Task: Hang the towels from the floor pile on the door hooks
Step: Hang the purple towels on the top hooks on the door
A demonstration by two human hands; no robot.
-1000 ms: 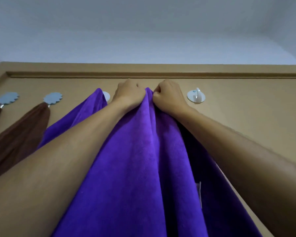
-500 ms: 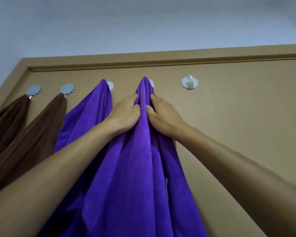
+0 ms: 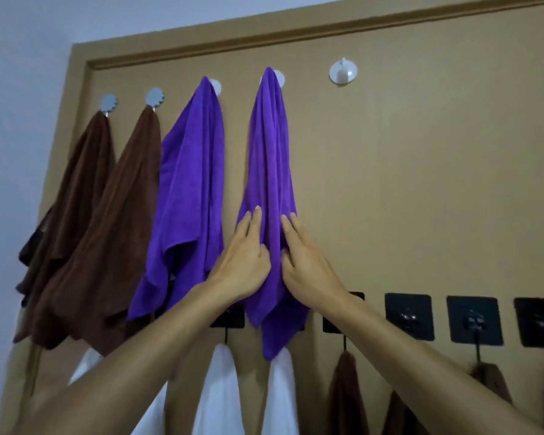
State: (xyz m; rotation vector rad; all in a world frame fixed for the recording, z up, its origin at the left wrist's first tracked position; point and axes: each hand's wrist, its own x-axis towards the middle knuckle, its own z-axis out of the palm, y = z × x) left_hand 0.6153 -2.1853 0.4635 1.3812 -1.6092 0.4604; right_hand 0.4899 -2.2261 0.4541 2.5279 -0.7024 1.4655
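both hands (image 3: 272, 262) slid down hung purple towel (image 3: 269, 171), now flat, fingers straight, pressing its sides.

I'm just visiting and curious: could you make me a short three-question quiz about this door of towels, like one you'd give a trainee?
1. True or false: the white round hook at the right end of the top row has a towel on it.
2. How many purple towels hang in the top row? A) one B) two C) three
3. What are the left hand and right hand doing to the right purple towel?

Key
1. False; it is bare.
2. B: the right purple towel and the left purple towel.
3. They lie against its two sides with straight fingers, touching it, not gripping.
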